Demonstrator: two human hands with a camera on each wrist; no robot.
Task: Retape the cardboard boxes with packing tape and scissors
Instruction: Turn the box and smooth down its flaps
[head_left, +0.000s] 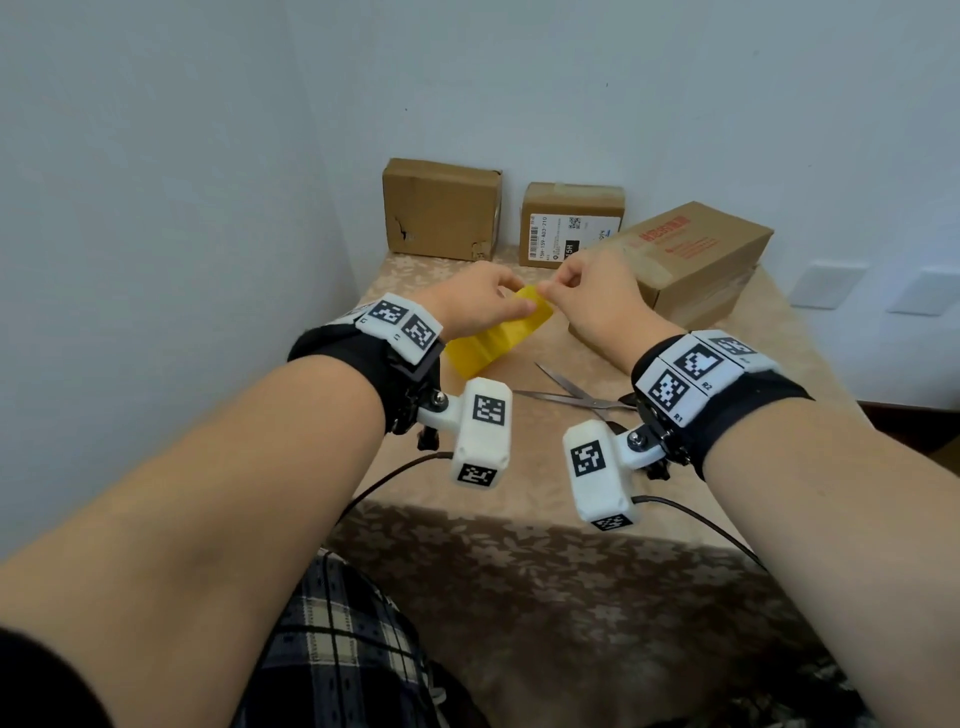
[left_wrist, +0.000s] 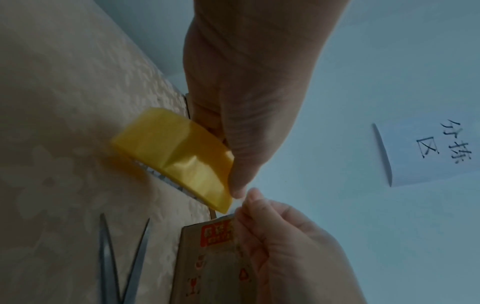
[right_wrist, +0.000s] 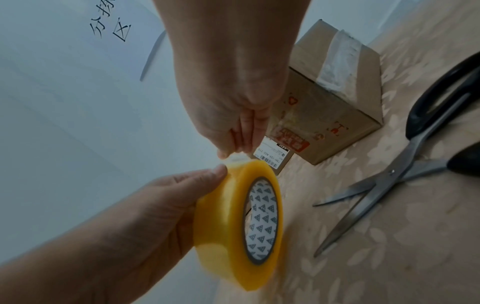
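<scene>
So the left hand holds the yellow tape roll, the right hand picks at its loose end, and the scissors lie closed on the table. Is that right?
Not quite: the scissors lie open, blades spread apart, as the right wrist view shows. The rest holds: the left hand holds the tape roll, and the right hand pinches its loose end.

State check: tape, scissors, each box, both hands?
Yellow packing tape roll: held off the table, free end being picked at.
Black-handled steel scissors: on the table, blades open.
Left plain cardboard box: closed.
Middle labelled cardboard box: closed, taped.
Red-printed cardboard box: closed, taped.
Left hand: grips the roll.
Right hand: pinches the tape end.
</scene>
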